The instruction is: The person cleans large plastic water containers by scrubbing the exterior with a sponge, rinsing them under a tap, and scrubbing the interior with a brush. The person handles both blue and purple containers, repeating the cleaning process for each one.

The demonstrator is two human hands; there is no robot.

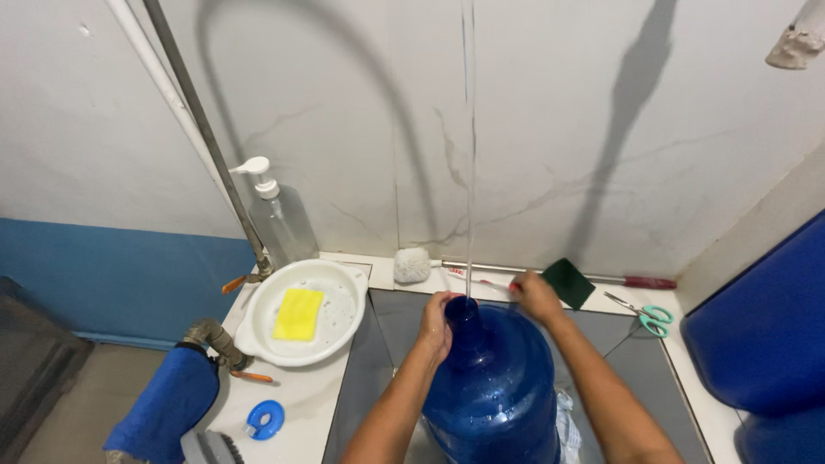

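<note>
Left hand [436, 325] grips the blue jug's [494, 387] neck; keep it under the stream [469, 172] (right hand [537, 296], just behind, touches a toothbrush [481, 280]; its grip I can't tell).

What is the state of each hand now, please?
Left hand: fingers closed around the neck of the blue water jug.
Right hand: holding a toothbrush beside the jug's mouth.

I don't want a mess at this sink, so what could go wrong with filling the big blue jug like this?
1. The thin water stream falls into a narrow neck on the blue jug; a small shift could send water down the outside.
2. Only the left hand steadies the neck, while the right hand reaches toward the green scouring pad, so the jug might tip.
</note>
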